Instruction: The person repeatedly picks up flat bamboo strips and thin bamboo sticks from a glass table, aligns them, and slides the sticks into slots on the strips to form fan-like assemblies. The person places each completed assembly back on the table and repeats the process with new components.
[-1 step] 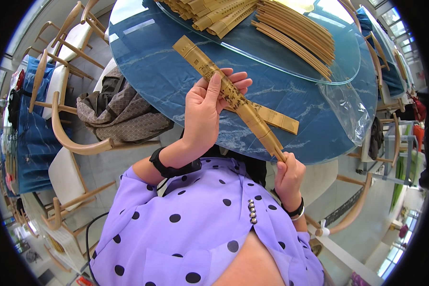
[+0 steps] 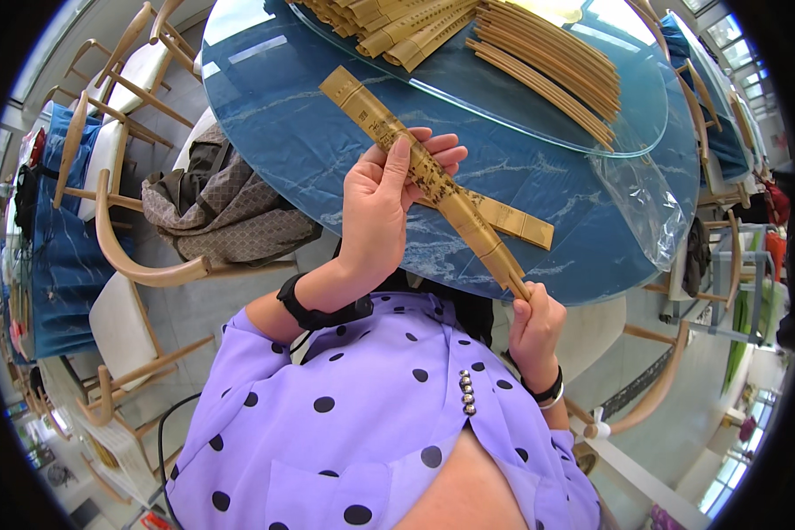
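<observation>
A long gold paper chopstick sleeve (image 2: 459, 209) with dark print slants over the table's near edge. Round its upper middle my left hand (image 2: 382, 190) is closed, with the thumb on top and the fingertips showing past the far side. At the sleeve's lower end, my right hand (image 2: 537, 329) pinches the brown ends of chopsticks (image 2: 523, 291) that stick out a little; the rest of them is hidden inside the sleeve. Another gold sleeve (image 2: 517, 221) lies flat on the blue table (image 2: 283, 115), partly under the held one.
On the glass turntable (image 2: 455, 97) lie a pile of gold sleeves (image 2: 406, 31) and a row of bare wooden chopsticks (image 2: 552, 66). A clear plastic bag (image 2: 649, 208) hangs at the table's right edge. To the left, a patterned bag (image 2: 225, 208) rests on a wooden chair (image 2: 155, 272).
</observation>
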A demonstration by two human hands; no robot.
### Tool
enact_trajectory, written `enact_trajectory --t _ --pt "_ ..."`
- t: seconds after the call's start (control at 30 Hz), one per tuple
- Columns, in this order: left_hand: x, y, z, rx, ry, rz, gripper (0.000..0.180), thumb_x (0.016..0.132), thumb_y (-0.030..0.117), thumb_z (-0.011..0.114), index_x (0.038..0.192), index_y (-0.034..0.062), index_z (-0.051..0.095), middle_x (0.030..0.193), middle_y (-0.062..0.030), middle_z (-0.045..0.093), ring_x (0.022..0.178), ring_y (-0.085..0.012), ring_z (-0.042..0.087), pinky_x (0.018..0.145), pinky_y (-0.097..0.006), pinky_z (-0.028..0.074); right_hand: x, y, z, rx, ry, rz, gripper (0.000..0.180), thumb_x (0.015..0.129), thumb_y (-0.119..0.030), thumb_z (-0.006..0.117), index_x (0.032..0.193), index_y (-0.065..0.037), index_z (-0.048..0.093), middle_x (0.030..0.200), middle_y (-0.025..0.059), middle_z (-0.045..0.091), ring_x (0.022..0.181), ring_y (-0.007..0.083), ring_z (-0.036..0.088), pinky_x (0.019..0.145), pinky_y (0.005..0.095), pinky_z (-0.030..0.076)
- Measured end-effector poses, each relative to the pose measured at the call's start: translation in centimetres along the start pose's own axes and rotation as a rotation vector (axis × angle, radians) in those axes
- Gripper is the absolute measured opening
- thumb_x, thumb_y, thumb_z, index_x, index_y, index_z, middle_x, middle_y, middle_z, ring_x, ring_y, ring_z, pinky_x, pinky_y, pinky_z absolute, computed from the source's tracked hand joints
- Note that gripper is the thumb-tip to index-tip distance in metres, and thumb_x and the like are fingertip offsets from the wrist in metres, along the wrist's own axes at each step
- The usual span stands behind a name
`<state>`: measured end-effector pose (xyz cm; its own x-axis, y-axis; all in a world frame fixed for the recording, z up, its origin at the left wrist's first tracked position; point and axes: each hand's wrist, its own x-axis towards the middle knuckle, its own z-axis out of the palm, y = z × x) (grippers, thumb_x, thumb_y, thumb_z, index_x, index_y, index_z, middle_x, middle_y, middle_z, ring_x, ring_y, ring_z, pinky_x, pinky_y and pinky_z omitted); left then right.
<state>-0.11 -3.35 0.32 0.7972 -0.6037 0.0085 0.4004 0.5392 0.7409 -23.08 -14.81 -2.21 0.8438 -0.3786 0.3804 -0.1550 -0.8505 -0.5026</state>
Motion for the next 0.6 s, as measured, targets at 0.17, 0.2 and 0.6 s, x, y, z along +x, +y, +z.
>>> enact_trajectory --t 0.17,0.2,0.6 --pt "-0.81 -0.39 0.36 0.005 -0.003 -0.017 0.033 0.11 0.023 0.044 0.123 -0.005 0.056 0.122 -0.0234 0.067 0.113 -0.031 0.069 0.1 -0.04 0.056 0.26 -0.24 0.07 0.032 -0.027 0.005 0.039 0.107 -0.034 0.049 0.089 0.0 0.057 0.071 0.0129 0.056 0.058 0.0352 0.057 0.053 0.0419 0.044" --pt "-0.86 -0.5 0.35 -0.007 -0.01 -0.028 0.034 0.11 0.023 0.044 0.124 -0.0056 0.056 0.123 -0.024 0.067 0.115 -0.0316 0.068 0.101 -0.041 0.056 0.31 -0.31 0.09 0.031 -0.027 0.004 0.039 0.107 -0.035 0.049 0.09 0.0 0.057 0.071 0.013 0.057 0.058 0.0353 0.057 0.053 0.042 0.044" --pt "-0.04 0.24 0.11 0.018 0.0 0.014 0.033 0.111 0.024 0.044 0.121 -0.0039 0.057 0.119 -0.022 0.069 0.11 -0.03 0.071 0.097 -0.039 0.058 0.18 0.03 0.15 0.014 -0.011 0.0 0.037 0.107 -0.033 0.049 0.091 0.0 0.056 0.07 0.0139 0.055 0.058 0.036 0.057 0.053 0.0426 0.044"
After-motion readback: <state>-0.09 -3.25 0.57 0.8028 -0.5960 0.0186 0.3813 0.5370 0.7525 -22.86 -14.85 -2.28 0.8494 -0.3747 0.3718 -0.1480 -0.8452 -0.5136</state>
